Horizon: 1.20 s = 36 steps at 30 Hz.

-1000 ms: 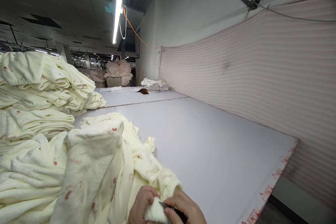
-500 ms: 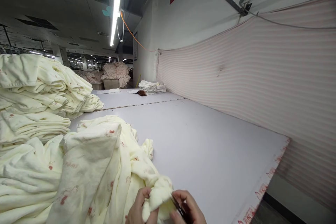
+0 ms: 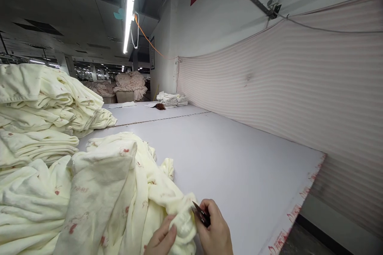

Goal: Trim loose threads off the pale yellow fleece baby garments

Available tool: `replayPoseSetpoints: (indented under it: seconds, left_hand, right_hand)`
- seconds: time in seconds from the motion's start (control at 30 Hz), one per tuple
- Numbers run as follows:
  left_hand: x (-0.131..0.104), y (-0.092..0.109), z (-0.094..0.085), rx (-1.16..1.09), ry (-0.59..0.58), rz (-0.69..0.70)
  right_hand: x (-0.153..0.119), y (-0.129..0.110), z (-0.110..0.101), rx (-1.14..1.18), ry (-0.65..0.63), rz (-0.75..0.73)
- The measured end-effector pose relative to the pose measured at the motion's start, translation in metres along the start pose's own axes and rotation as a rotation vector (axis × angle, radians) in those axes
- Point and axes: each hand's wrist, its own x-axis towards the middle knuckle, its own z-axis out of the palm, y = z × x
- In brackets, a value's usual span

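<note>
My left hand (image 3: 162,236) pinches a bunched end of a pale yellow garment (image 3: 161,199) with small reddish prints, near the bottom of the view. Just to its right, my right hand (image 3: 216,229) is closed around a pair of dark thread snips (image 3: 201,214). The pointed blades face up and left, close beside the bunched cloth; whether they touch it I cannot tell. The rest of the garment lies draped over the table edge side to the left, in loose folds.
Folded yellow garments are stacked high on the left (image 3: 50,99). The pale table (image 3: 239,167) reaches to a striped cloth (image 3: 284,79) hung along the wall. White folded pieces (image 3: 169,99) and a dark brown tuft (image 3: 160,106) lie at the far end. Bins of pinkish cloth (image 3: 131,83) stand beyond.
My right hand has risen slightly, bringing the snips' blades higher. My left hand's grip on the bunched cloth has shifted, and the cloth has turned. The view has moved a little.
</note>
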Motion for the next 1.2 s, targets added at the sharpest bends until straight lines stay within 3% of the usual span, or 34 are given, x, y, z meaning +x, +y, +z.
replayPoseSetpoints:
  seconds: [0.13, 0.27, 0.4, 0.9, 1.2]
  left_hand:
    - [0.002, -0.002, -0.008, -0.369, -0.054, -0.171]
    - [0.003, -0.006, -0.012, -0.513, -0.159, -0.12]
    - [0.003, -0.008, -0.011, -0.54, -0.197, -0.093]
    - [-0.002, 0.008, -0.005, -0.461, -0.208, -0.133]
    - [-0.002, 0.001, -0.005, -0.271, -0.093, -0.13]
  right_hand:
    - [0.003, -0.001, -0.003, -0.061, -0.22, 0.009]
    - [0.005, -0.007, -0.022, 0.024, -0.491, -0.012]
    - [0.004, -0.016, -0.037, -0.032, -0.595, -0.021]
    - [0.007, -0.02, -0.042, -0.058, -0.569, -0.065]
    - [0.008, -0.027, -0.041, -0.145, -0.572, -0.085]
